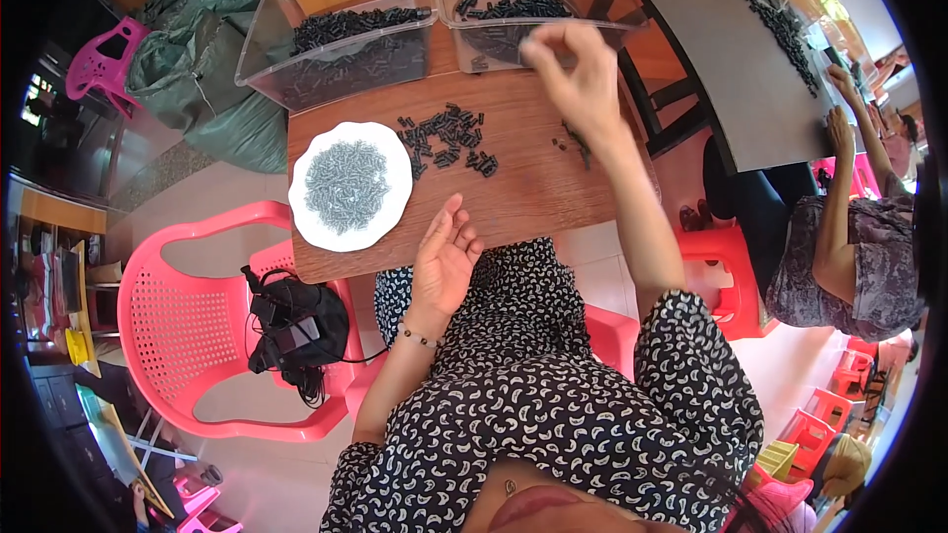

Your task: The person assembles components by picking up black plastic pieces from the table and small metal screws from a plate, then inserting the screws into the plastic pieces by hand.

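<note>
Left hand point(446, 266) spread, right hand point(585, 84) curled near clear bin point(484, 47), hold unclear, black pieces point(451, 126), plain white plate point(402, 178)

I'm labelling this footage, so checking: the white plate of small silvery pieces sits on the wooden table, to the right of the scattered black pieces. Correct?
The side is wrong: the head view shows the white plate of small silvery pieces on the wooden table, left of the scattered black pieces.

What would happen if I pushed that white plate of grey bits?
The white plate would probably slide, not roll, since it lies flat on the wooden table. Pushed left, it might tip, because it sits at the table's edge. The grey bits, small and loose, could spill.
</note>
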Demonstrator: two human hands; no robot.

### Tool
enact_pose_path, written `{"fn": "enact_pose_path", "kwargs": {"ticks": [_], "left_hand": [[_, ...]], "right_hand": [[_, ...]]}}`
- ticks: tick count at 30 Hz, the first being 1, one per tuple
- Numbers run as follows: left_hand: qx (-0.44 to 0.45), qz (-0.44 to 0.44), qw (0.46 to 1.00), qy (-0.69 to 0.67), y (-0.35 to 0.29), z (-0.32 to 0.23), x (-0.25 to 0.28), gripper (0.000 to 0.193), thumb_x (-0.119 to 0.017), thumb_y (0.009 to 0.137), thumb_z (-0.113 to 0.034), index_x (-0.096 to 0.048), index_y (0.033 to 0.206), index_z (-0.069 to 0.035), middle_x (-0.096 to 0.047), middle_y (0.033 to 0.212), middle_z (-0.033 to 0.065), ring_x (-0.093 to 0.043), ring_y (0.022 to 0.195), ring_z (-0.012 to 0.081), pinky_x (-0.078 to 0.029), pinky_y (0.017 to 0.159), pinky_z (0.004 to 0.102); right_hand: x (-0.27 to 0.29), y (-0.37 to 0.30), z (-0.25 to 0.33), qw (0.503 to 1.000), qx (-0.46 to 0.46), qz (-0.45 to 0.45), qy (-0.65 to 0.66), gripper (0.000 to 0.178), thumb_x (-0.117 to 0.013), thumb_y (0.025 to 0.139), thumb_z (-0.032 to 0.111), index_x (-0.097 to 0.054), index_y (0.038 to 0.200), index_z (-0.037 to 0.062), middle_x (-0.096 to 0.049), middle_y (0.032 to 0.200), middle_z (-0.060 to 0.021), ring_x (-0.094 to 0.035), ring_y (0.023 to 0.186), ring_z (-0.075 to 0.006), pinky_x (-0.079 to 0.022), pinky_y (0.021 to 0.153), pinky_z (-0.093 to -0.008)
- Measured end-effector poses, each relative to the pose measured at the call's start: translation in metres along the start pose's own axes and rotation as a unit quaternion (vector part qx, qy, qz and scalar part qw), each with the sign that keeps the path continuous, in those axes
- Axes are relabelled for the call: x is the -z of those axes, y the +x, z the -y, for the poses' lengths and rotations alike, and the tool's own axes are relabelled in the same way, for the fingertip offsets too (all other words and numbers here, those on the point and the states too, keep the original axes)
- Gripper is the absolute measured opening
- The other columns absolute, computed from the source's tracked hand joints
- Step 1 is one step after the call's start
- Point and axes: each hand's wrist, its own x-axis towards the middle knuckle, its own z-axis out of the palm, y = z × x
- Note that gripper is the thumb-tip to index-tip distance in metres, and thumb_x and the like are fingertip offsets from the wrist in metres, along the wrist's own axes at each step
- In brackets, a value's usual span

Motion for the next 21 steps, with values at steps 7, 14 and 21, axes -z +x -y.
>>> {"fn": "enact_pose_path", "kwargs": {"ticks": [7,14,21], "left_hand": [[0.003,0.006,1.0,0.028,0.0,0.003,0.001,0.031,-0.054,0.096,-0.016,-0.055,0.126,-0.007,-0.06,0.103,0.001,-0.054,0.091,0.0129,-0.045,0.079,0.0294],[0.003,0.013,1.0,0.015,0.001,0.002,0.004,0.012,-0.053,0.094,-0.016,-0.056,0.104,-0.009,-0.059,0.104,0.0039,-0.055,0.092,0.0159,-0.044,0.081,0.032],[0.01,0.026,0.999,0.04,0.005,0.002,0.003,0.017,-0.051,0.096,-0.019,-0.055,0.107,-0.008,-0.058,0.105,0.0034,-0.055,0.092,0.0149,-0.046,0.082,0.0308]], "right_hand": [[-0.005,0.043,-0.069,0.969,0.002,0.01,-0.248,0.022,-0.071,0.08,0.022,-0.069,0.095,0.0057,-0.068,0.088,-0.0114,-0.059,0.086,-0.031,-0.048,0.077,-0.0395],[-0.006,-0.033,-0.024,0.992,0.045,0.097,-0.062,0.014,-0.07,0.077,0.005,-0.066,0.091,0.0046,-0.066,0.085,-0.011,-0.059,0.082,-0.0304,-0.048,0.074,-0.038],[-0.005,-0.111,-0.01,0.965,-0.011,0.26,-0.025,0.021,-0.071,0.074,0.006,-0.065,0.093,0.0046,-0.062,0.086,-0.0112,-0.055,0.088,-0.0315,-0.045,0.08,-0.0396]]}}
